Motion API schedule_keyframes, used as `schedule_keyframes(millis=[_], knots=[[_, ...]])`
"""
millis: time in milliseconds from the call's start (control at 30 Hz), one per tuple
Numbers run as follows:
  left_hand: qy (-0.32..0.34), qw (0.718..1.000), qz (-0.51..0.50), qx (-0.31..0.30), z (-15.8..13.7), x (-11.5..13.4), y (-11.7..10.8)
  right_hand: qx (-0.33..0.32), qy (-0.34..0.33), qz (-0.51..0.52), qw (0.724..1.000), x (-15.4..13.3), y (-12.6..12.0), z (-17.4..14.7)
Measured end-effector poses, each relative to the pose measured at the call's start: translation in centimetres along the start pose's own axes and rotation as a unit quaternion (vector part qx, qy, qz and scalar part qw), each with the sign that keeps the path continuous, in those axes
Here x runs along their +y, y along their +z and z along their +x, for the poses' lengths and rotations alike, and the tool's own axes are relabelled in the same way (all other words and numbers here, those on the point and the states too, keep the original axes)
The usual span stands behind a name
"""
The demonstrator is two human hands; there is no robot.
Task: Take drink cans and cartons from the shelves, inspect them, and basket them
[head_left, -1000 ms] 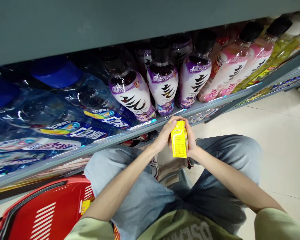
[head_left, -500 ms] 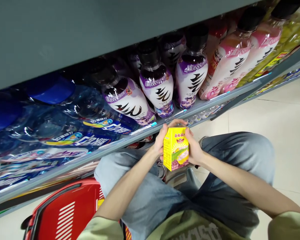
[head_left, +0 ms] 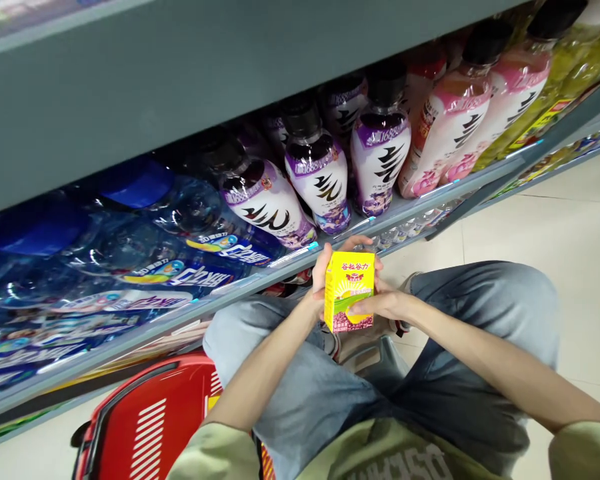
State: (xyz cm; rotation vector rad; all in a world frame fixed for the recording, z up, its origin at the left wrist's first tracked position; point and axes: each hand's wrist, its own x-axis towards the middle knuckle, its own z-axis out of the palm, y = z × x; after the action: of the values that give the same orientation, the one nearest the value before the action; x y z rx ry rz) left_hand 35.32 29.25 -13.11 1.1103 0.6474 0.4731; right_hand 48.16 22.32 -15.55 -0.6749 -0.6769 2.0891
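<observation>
A yellow drink carton with red lettering and a picture of beans on its front is held upright between my two hands, just in front of the shelf edge. My left hand wraps the carton's left side, with fingers reaching behind its top. My right hand is at the right side, its thumb or a finger lying across the lower front of the carton. The rest of that hand's grip is partly hidden behind the carton.
Purple-labelled bottles and pink-labelled bottles stand on the low shelf ahead. Large blue-capped bottles are at the left. A red shopping basket stands on the floor by my left knee. A grey upper shelf panel overhangs.
My right hand has slid down from the carton's upper right edge onto its lower front. The carton's front has turned more toward me. The view has shifted slightly.
</observation>
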Motion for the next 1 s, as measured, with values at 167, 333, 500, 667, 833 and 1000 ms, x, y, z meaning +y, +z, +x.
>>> schedule_keyframes(millis=[167,333,500,667,833,1000], knots=[[0.018,0.998,-0.036,0.043,0.17,0.37,0.51,-0.028,-0.018,-0.006,0.999,0.1,0.01,0.24],[0.021,0.998,-0.04,0.039,0.78,0.49,0.7,-0.02,-0.013,-0.01,1.0,-0.12,0.29,0.23],[0.016,0.998,-0.058,0.009,0.48,0.67,0.46,-0.018,-0.005,-0.001,1.0,-0.31,0.55,0.23],[-0.005,0.997,-0.072,-0.02,0.23,0.92,0.39,-0.018,-0.012,0.003,1.0,-0.32,0.61,0.22],[0.007,0.996,-0.083,-0.02,0.26,0.96,0.52,-0.036,-0.009,0.008,0.999,-0.52,0.68,0.16],[-0.007,0.996,-0.089,-0.005,0.39,0.72,0.72,-0.036,0.001,0.021,0.999,-0.54,0.59,0.07]])
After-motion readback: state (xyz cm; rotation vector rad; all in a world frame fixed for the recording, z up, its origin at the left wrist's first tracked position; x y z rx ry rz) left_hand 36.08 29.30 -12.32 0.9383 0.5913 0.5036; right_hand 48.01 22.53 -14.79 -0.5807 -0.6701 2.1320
